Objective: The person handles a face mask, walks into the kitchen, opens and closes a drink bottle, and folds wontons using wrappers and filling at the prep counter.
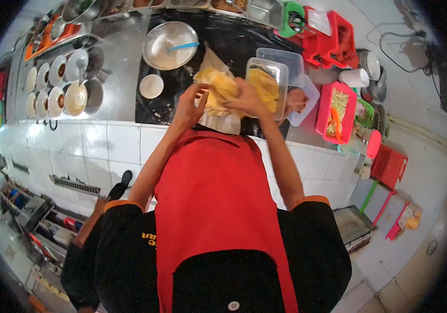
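A stack of thin yellow dough wrappers [218,93] lies loosely on a pale cloth or paper sheet [222,124] on the dark worktop. From the left side, my left hand [188,107] has its fingers curled, the tips pinching the wrappers' near edge. My right hand [249,99] rests over the opposite side of the pile, its fingers blurred by motion, so its grip is unclear. Just right of it stands a clear plastic container [284,78] holding more yellow wrappers [262,86]. A small white bowl [152,86] sits to the left.
A metal bowl [155,51] of white powder holds a blue-handled utensil [184,46]. Several seasoned bowls [76,99] line the left counter. At right are a tub of pinkish meat [297,100] and a pink basket [323,117]. Another person's arm [95,219] shows lower left.
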The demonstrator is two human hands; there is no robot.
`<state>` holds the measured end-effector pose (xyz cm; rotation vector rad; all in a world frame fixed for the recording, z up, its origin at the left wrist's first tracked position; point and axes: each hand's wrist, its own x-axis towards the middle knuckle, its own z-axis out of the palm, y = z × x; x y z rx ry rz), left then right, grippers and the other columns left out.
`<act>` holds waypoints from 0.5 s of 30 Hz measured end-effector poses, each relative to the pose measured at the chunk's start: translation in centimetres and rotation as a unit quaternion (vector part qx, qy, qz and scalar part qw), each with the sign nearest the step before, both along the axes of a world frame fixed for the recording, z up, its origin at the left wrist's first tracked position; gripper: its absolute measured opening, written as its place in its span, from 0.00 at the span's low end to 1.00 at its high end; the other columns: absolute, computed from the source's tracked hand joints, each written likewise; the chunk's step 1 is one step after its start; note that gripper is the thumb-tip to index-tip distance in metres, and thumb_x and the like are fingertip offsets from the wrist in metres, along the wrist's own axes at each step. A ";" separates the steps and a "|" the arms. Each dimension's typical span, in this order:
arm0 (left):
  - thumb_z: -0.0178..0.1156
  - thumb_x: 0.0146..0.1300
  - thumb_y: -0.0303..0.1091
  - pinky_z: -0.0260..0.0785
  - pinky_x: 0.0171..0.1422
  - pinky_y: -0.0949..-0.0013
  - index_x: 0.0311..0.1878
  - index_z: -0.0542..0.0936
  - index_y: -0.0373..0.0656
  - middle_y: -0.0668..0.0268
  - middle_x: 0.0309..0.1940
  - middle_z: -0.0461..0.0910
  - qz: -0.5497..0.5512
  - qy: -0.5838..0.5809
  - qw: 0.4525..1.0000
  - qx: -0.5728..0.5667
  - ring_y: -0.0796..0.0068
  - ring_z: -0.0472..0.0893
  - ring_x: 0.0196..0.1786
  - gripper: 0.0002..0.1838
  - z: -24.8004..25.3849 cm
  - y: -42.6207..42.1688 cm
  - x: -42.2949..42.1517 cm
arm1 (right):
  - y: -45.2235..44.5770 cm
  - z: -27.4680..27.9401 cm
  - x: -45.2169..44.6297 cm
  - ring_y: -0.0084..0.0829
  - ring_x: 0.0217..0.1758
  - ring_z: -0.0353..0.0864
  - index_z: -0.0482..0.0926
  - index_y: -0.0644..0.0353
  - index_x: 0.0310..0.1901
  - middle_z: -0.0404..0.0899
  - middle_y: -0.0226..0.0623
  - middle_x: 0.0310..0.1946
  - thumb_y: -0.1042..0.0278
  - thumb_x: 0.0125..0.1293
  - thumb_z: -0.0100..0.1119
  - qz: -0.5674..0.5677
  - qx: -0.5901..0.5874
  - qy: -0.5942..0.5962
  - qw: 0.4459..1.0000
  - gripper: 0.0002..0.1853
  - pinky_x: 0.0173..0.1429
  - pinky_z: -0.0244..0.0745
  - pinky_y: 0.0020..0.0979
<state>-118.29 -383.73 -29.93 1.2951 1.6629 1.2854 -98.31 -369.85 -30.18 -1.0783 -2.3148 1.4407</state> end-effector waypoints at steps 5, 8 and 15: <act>0.65 0.70 0.27 0.79 0.58 0.57 0.69 0.74 0.45 0.53 0.63 0.74 -0.060 0.136 0.988 -0.035 0.53 0.82 0.58 0.25 -4.7 -0.2 0.4 | -3.1 -3.8 -1.9 0.52 0.57 0.76 0.78 0.60 0.58 0.79 0.49 0.50 0.51 0.40 0.87 -0.073 0.261 -0.127 0.954 0.43 0.66 0.71 0.48; 0.66 0.67 0.27 0.73 0.66 0.54 0.71 0.71 0.44 0.49 0.63 0.73 -0.103 0.096 0.988 -0.068 0.46 0.78 0.62 0.30 -5.5 -1.2 0.5 | -2.6 -3.2 1.0 0.53 0.64 0.72 0.79 0.60 0.59 0.77 0.51 0.55 0.49 0.43 0.86 -0.145 0.199 0.000 0.969 0.42 0.71 0.65 0.49; 0.66 0.68 0.27 0.80 0.56 0.57 0.75 0.67 0.47 0.52 0.66 0.72 -0.100 0.042 0.987 -0.122 0.54 0.84 0.56 0.34 -5.3 -1.6 0.0 | -0.5 -4.1 12.3 0.47 0.51 0.84 0.85 0.59 0.45 0.84 0.43 0.44 0.58 0.49 0.80 -0.161 0.187 -0.203 0.948 0.23 0.59 0.78 0.44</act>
